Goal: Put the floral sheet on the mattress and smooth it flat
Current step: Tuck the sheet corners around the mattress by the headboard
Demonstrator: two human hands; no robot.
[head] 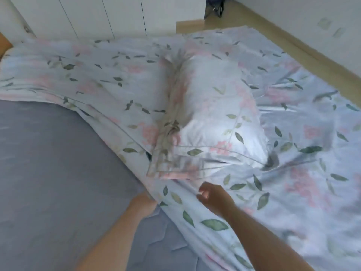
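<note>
The floral sheet, white with pink flowers and green leaves, lies over the far and right parts of the grey quilted mattress. A raised, bunched hump of the sheet stands in the middle, motion-blurred. The near left of the mattress is bare. My left hand sits at the sheet's edge with its fingers hidden under the cloth. My right hand hovers over the sheet near that edge, fingers curled with nothing seen in them.
White wardrobe doors stand behind the bed. A light wooden floor and a white wall run along the right. A dark object sits on the floor at the far back.
</note>
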